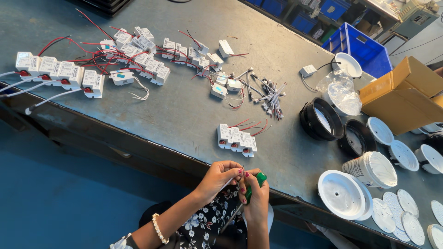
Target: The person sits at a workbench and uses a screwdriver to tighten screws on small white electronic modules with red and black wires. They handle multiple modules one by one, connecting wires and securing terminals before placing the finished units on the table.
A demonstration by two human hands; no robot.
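Note:
My left hand and my right hand meet just off the near edge of the grey workbench. The right hand grips a green-handled screwdriver. The left hand's fingertips pinch something small and thin against the tool's tip; what it is I cannot tell. A short row of white driver modules with red and black wires lies on the bench just beyond my hands.
Many more white wired modules spread across the far left, another row at the left edge. Loose connectors, black lamp housings, white lamp parts, a cardboard box and a blue crate fill the right.

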